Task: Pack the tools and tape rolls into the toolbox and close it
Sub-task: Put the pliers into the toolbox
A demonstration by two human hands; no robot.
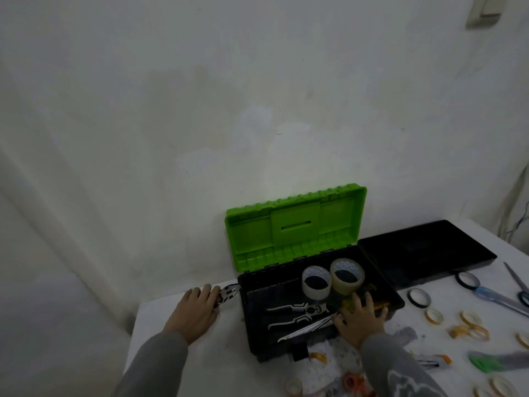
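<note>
Left hand gripped pliers just left of the toolbox; right hand lay spread inside it, tape rolls just beyond its fingers.

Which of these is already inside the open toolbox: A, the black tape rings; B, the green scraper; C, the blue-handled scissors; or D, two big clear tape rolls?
D: two clear tape rolls stand inside the toolbox, behind the pliers.
</note>
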